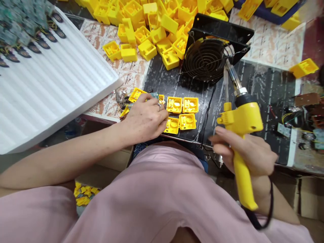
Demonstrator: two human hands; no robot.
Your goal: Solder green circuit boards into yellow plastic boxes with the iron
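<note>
4 open yellow housings (190, 104) lay in a block on the black mat (265, 87). The left hand (145, 118) rested curled against the nearest 1; whether it pinched anything could not be told. The right hand (249, 155) was wrapped around a yellow soldering gun (243, 118), its tip raised before the black fan (206, 59).

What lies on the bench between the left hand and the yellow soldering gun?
In the head view: four open yellow cases next to the left hand, then a black cable before the soldering gun.
</note>
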